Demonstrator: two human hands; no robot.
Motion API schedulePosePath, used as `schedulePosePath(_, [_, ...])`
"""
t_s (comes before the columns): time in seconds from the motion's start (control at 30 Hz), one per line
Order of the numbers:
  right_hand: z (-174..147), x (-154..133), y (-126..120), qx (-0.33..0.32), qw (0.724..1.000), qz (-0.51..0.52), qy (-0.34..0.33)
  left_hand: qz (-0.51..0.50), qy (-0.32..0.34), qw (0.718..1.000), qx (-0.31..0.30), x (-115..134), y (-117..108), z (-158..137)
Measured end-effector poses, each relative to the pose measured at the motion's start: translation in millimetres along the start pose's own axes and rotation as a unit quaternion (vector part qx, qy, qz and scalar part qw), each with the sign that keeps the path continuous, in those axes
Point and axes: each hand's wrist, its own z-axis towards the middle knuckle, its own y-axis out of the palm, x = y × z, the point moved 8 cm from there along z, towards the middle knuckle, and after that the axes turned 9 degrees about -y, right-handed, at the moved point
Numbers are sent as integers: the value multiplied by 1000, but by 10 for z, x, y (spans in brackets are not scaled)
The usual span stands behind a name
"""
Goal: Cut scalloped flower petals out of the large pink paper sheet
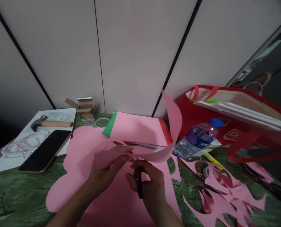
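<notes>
Pinching thin, matte pink paper [177, 121] by its edge in the left grip [121, 154], thumb and fingers closed on it. Holding a slim black-handled tool [139, 184] near upright in the right grip [148, 179], fingers wrapped round it, tip at the paper's edge; seen too edge-on to tell its exact kind. Curling up and to the right in a smooth, ribbon-like arc, tapering to a point. Working above broad, flat pink sheets [123, 201], with rounded, lobed cutouts [81, 151] overlapping at left and curve-holed scraps [248, 195] tangled at right, all on a green, marbled surface [3, 198]. Bordered, farther left, by a wood-handled hammer [56, 124], looped strings of glossy beads [24, 145] and a flat black phone [46, 151]; behind, by an open cardboard box [87, 116] and stacked coloured paper [138, 127]; at right, by a clear, blue-capped plastic bottle [199, 138], tilted beside a red bag [187, 115].
</notes>
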Motion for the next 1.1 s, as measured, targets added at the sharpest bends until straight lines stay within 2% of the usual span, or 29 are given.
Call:
schedulePosePath(0.1, [-20, 179, 122, -53, 994, 65, 76, -33, 129, 991, 18, 274, -68, -54])
schedulePosePath(0.17, [-35, 231, 170, -70, 989, 87, 93, -25, 137, 990, 31, 345, -113, -67])
schedulePosePath(0.33, [-81, 195, 218, -81, 985, 98, 114, 44, 78, 996, 27, 337, -129, -41])
schedulePosePath(0.4, [-106, 178, 249, -101, 979, 104, 143, 51, 70, 996, 35, 323, -140, -18])
schedulePosePath(0.5, [-68, 55, 226, -112, 987, 69, 95, 40, 43, 997, 55, 267, -170, 33])
schedulePosePath(0.57, [-48, 0, 193, -105, 991, 47, 66, 38, -11, 997, 69, 185, -202, 68])
schedulePosePath(0.7, [-55, 1, 144, -75, 994, 46, 69, 73, -149, 983, 85, 21, -295, 82])
schedulePosePath(0.83, [-64, -16, 169, -76, 993, 66, 56, 35, -216, 972, 85, -46, -393, 96])
schedulePosePath(0.97, [-56, -60, 171, -63, 995, 74, 11, 109, -225, 962, 112, -40, -500, 122])
schedulePosePath(1.1, [-22, -76, 94, -14, 998, 63, -17, 109, -118, 964, 211, 136, -680, 81])
